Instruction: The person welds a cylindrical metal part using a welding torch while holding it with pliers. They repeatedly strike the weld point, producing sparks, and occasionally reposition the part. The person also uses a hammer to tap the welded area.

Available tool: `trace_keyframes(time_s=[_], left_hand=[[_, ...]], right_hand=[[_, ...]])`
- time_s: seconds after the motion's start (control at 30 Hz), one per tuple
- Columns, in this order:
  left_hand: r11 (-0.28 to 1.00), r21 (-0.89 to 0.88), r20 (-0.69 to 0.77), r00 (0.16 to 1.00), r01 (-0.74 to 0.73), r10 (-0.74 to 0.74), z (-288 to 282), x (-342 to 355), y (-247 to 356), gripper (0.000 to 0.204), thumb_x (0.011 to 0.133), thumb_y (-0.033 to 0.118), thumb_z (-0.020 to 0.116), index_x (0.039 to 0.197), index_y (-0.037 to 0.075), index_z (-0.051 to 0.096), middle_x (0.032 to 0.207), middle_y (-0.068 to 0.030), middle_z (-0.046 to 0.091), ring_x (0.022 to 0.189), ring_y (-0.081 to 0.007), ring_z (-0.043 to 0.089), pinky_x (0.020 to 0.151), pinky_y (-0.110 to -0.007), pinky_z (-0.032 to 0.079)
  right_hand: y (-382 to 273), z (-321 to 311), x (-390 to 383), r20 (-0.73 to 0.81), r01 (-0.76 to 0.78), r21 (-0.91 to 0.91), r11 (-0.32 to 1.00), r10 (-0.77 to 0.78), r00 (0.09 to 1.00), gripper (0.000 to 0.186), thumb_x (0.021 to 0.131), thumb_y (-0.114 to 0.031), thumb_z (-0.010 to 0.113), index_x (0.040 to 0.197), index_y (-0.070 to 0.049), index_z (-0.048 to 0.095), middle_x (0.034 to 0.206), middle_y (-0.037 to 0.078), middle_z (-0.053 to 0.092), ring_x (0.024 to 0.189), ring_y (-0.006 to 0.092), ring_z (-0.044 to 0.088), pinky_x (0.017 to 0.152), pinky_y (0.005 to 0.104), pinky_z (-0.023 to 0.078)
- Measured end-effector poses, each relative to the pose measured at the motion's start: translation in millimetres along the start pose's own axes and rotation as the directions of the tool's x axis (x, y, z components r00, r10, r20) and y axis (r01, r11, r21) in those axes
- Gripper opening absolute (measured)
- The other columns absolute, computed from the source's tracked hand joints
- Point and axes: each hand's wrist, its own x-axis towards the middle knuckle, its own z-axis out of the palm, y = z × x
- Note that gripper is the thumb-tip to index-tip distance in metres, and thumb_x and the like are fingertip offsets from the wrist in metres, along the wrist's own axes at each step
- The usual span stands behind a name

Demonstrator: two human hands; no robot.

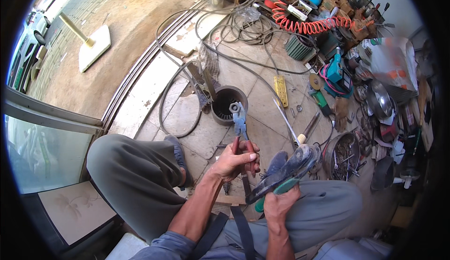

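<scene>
My left hand (234, 161) is closed round the red-handled pliers (240, 125), which point away from me. A metal nut (234, 107) shows at the tip of their jaws. Beneath it, in line of sight, is a dark round metal pot (224, 115) on the floor; the gap between them is hard to judge. Over my right thigh, my right hand (280, 206) grips a long dusty object (283, 172), dark grey on top with a green lower part. Its exact kind is unclear.
Behind the pot runs a looped grey hose (161, 115). To the right lie a yellow bar-shaped object (280, 91), a green grinder (321, 101), a teal power tool (338, 75) and a bowl of metal bits (344, 154). An orange coiled hose (300, 23) crosses the clutter behind.
</scene>
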Motion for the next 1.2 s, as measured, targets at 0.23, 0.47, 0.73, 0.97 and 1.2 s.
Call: trace_keyframes(time_s=[0.23, 0.47, 0.73, 0.97, 1.2], left_hand=[[0.595, 0.782, -0.102, 0.905, -0.184, 0.414, 7.8, 6.5, -1.3, 0.029, 0.085, 0.006, 0.070, 0.108, 0.004, 0.053, 0.086, -0.0004, 0.050, 0.079, -0.0095, 0.049, 0.070, -0.027, 0.045], [0.356, 0.905, -0.083, 0.725, -0.232, 0.684, -3.6, 2.3, -3.8, 0.023, 0.080, -0.002, 0.056, 0.101, 0.004, 0.049, 0.081, 0.0000, 0.042, 0.072, -0.0104, 0.039, 0.064, -0.028, 0.038], [0.235, 0.956, -0.058, 0.671, -0.177, 0.740, 14.5, -5.7, 3.0, 0.024, 0.075, 0.002, 0.060, 0.097, 0.000, 0.051, 0.072, -0.0132, 0.052, 0.062, -0.0247, 0.053, 0.062, -0.036, 0.048], [0.213, 0.961, -0.054, 0.632, -0.179, 0.773, 9.4, -5.3, 1.9, 0.025, 0.073, 0.001, 0.063, 0.096, 0.000, 0.051, 0.072, -0.0136, 0.053, 0.062, -0.0249, 0.055, 0.063, -0.036, 0.049], [0.232, 0.956, -0.078, 0.610, -0.177, 0.788, 4.2, -2.6, -1.0, 0.026, 0.072, 0.001, 0.064, 0.095, 0.000, 0.052, 0.073, -0.0142, 0.055, 0.064, -0.0267, 0.058, 0.063, -0.036, 0.050]], right_hand=[[5.4, -4.7, 3.0, -0.015, -0.020, 0.058, 0.998, 0.021, 1.000, 0.032, 0.065, 0.003, 0.055, 0.096, 0.006, 0.058, 0.081, 0.011, 0.062, 0.073, 0.0235, 0.060, 0.077, 0.0325, 0.051], [-0.1, -8.0, 3.5, -0.057, 0.001, 0.056, 0.998, 0.002, 0.998, 0.029, 0.065, 0.002, 0.057, 0.093, 0.007, 0.059, 0.079, 0.012, 0.064, 0.072, 0.0236, 0.061, 0.075, 0.0336, 0.052], [-1.5, -8.3, 1.8, -0.069, 0.012, 0.046, 0.999, -0.009, 0.998, 0.026, 0.071, 0.001, 0.061, 0.096, 0.008, 0.061, 0.081, 0.010, 0.066, 0.073, 0.0208, 0.061, 0.075, 0.0331, 0.051], [3.6, -3.8, 0.2, -0.076, 0.019, 0.057, 0.998, -0.015, 0.997, 0.024, 0.070, 0.002, 0.062, 0.094, 0.006, 0.060, 0.080, 0.011, 0.066, 0.072, 0.0225, 0.062, 0.074, 0.0340, 0.051], [-1.1, -3.7, 1.0, -0.056, 0.052, -0.018, 0.999, -0.053, 0.997, 0.023, 0.073, 0.001, 0.060, 0.095, 0.008, 0.062, 0.081, 0.010, 0.067, 0.074, 0.0188, 0.064, 0.075, 0.0318, 0.052]])
